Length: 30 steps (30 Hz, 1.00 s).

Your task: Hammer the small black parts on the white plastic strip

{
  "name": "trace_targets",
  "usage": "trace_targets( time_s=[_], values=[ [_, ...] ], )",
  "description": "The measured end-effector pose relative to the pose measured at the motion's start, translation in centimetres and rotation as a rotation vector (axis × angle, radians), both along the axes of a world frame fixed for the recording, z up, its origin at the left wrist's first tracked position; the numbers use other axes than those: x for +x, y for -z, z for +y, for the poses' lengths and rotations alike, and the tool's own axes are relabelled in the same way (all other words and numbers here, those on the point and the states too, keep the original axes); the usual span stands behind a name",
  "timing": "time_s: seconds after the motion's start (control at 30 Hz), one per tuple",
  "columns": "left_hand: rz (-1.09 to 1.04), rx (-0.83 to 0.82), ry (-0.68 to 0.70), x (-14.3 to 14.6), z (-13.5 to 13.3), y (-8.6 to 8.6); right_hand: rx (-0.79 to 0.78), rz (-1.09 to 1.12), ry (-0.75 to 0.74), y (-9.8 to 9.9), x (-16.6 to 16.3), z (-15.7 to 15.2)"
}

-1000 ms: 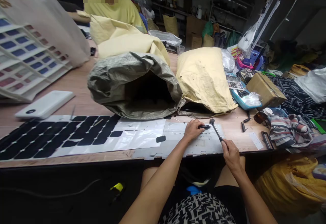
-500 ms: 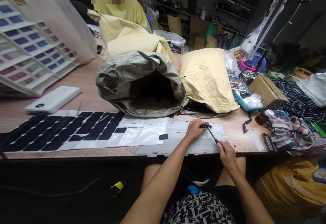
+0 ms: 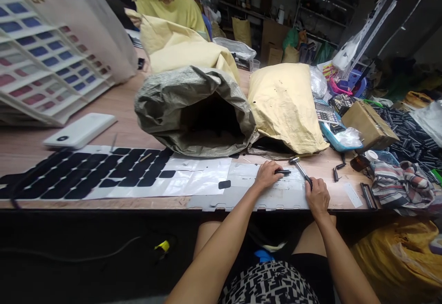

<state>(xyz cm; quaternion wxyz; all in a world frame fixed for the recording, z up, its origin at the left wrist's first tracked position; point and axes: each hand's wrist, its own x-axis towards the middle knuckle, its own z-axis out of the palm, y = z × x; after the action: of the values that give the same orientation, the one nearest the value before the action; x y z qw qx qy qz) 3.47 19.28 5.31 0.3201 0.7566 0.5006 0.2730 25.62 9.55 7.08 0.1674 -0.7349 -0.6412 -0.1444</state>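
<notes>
My left hand (image 3: 268,174) is closed on a small black cylindrical part (image 3: 283,172), whose end sticks out to the right past the fingers. It rests on a grey-white plastic sheet (image 3: 241,198) near the table's front edge. My right hand (image 3: 317,196) is wrapped around the dark grip of a small hammer (image 3: 302,170). The hammer's metal head is up and to the right of the black part, apart from it. Left of my left hand lies a white sheet (image 3: 202,182) with rows of black rounded stickers (image 3: 78,172), and a loose one (image 3: 224,184) at its right edge.
An open grey woven sack (image 3: 155,106) and a yellow sack (image 3: 283,106) stand behind my hands. A white power bank (image 3: 81,130) and a plastic crate (image 3: 41,55) are at left. To the right lie a striped cloth (image 3: 400,184), a cardboard box (image 3: 369,124) and many black parts (image 3: 407,138). A person in yellow (image 3: 169,16) sits opposite.
The hammer head has moved off the black part, to the right and upward, with my right hand shifting right and up. My left hand keeps its hold. The whole view has shifted slightly.
</notes>
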Motion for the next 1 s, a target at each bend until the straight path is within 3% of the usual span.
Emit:
trace_targets(
  time_s=[0.23,0.33,0.43,0.53,0.6,0.67,0.77,0.83,0.9,1.0],
  values=[
    [0.050,0.048,0.021,-0.1,0.0,-0.1,0.020,-0.071,0.016,0.3,-0.6,0.0],
    [-0.009,0.061,0.026,-0.3,-1.5,-0.7,0.004,-0.076,0.028,0.3,-0.6,-0.1],
    [-0.135,0.046,0.116,-0.5,-5.8,-1.5,-0.010,-0.091,0.040,0.3,-0.6,-0.1],
    [-0.196,0.008,0.347,-0.3,-11.8,-1.3,-0.015,-0.108,0.046,0.3,-0.7,-0.1],
    [-0.196,-0.059,0.505,0.0,-15.3,0.1,-0.016,-0.112,0.046,0.2,-0.7,-0.1],
    [-0.159,-0.173,0.548,0.5,-17.4,2.4,-0.016,-0.108,0.046,0.1,-0.8,-0.1],
    [0.022,-0.356,0.452,0.9,-17.9,6.2,-0.003,-0.111,0.046,0.1,-0.8,-0.1],
    [0.178,-0.441,0.418,1.0,-17.2,7.5,0.010,-0.122,0.044,0.2,-0.8,-0.1],
    [0.304,-0.486,0.433,0.7,-16.3,7.1,0.014,-0.129,0.042,0.3,-0.7,-0.1],
    [0.344,-0.513,0.578,-0.6,-14.6,3.3,0.007,-0.128,0.046,0.4,-0.6,0.0]
  ],
)
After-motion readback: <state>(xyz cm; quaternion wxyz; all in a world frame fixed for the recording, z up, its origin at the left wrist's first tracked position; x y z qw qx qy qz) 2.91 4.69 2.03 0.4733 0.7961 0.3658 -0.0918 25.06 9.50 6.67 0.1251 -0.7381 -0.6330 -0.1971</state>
